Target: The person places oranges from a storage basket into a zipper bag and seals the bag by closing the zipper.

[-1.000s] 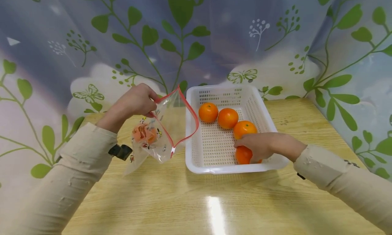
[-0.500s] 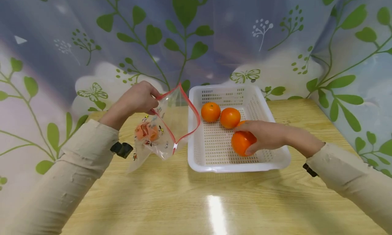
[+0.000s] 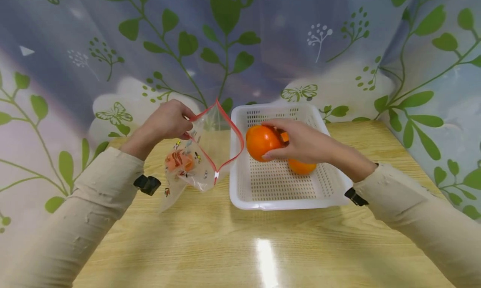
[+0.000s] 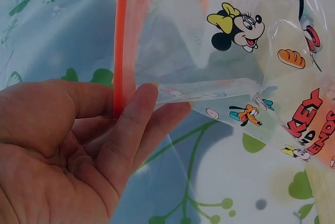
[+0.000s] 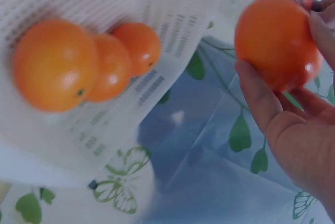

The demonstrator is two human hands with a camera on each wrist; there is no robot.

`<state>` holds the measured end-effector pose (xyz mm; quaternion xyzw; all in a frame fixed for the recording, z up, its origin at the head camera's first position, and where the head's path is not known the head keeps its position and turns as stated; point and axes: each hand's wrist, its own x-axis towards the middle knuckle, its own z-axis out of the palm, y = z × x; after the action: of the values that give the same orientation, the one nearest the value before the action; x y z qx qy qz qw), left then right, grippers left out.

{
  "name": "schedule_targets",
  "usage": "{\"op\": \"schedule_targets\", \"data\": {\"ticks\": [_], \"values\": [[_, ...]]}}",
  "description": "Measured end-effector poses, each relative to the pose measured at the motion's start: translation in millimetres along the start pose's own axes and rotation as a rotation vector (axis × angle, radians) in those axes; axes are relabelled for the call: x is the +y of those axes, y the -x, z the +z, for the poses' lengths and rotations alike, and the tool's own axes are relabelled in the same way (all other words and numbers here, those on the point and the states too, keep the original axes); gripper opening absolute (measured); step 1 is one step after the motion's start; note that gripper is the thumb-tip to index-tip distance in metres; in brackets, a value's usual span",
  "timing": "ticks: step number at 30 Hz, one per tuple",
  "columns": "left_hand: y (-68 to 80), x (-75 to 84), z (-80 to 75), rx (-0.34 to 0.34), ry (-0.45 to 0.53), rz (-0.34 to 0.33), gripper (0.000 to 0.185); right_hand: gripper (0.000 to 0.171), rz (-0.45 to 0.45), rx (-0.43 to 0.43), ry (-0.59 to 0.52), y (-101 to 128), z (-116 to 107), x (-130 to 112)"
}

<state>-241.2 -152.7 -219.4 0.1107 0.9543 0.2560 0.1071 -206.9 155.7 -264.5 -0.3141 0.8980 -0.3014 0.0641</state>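
Observation:
In the head view my left hand [image 3: 167, 120] pinches the red-edged mouth of a clear zip bag [image 3: 204, 177]. The bag's mouth gapes toward the basket, and something orange [image 3: 178, 160] lies inside at the bottom. Close up in the left wrist view, thumb and fingers hold the corner by the red zip strip [image 4: 121, 46]; cartoon figures are printed on the plastic. My right hand [image 3: 306, 142] grips an orange [image 3: 263, 144] above the white basket [image 3: 278, 205], near the bag's opening. Three other oranges [image 5: 55, 64] sit in the basket in the right wrist view, partly hidden from the head camera.
The perforated basket stands right of the bag on a wood-grain table [image 3: 210, 242]. Behind the table hangs a leaf-patterned curtain [image 3: 263, 54]. A white zip slider [image 3: 216, 175] sits at the near corner of the bag's mouth.
My right hand has picked an orange from the near right of the basket and carried it up and left toward the bag. The left hand keeps its hold with little movement.

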Motion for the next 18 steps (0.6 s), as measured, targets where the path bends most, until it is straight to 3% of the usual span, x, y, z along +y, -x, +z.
{"op": "schedule_targets", "data": {"ticks": [7, 13, 18], "values": [[-0.1, -2.2, 1.6, 0.000, 0.007, 0.015, 0.037, 0.079, -0.036, 0.096, -0.082, -21, 10, -22], [1.0, -3.9, 4.6, 0.020, 0.008, 0.019, 0.035, 0.081, -0.055, 0.088, -0.138, -41, 31, -38], [-1.2, -3.7, 7.0, 0.030, 0.012, 0.022, 0.034, 0.072, -0.037, 0.088, -0.165, -51, 44, -41]]}}
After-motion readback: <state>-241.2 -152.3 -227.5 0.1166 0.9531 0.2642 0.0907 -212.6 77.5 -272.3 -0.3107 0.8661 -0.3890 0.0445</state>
